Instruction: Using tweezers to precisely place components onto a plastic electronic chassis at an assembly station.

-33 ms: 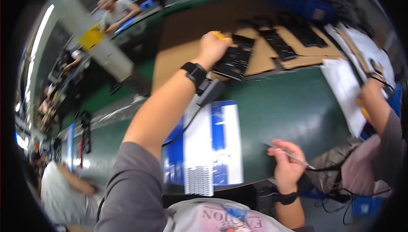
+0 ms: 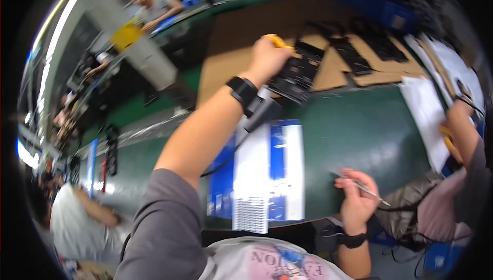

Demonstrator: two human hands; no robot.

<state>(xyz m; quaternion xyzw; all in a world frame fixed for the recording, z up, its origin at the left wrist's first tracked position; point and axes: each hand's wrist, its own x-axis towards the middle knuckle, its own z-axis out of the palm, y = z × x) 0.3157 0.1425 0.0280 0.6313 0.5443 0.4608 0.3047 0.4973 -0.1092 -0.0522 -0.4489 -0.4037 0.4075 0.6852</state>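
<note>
Everything is shifted slightly rightward in view. With arm outstretched, the left hand [image 2: 271, 60] is placed at the black panel [image 2: 302, 72], grip unclear; the panel, at the cardboard's [image 2: 228, 41] near edge, is slanted up-right. By the right hand [image 2: 358, 203], a slim metal tool [image 2: 371, 191] is pinched, slanted down-right.

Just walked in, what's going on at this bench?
Someone's left hand is stretched out to a black part by the cardboard; something yellow shows at its fingers, too blurred to identify. The right hand holds a slim metal tool over the near side of the green table. White-and-blue sheets lie between the person and the black part. A co-worker's arm is at the far right, near white sheets.
</note>
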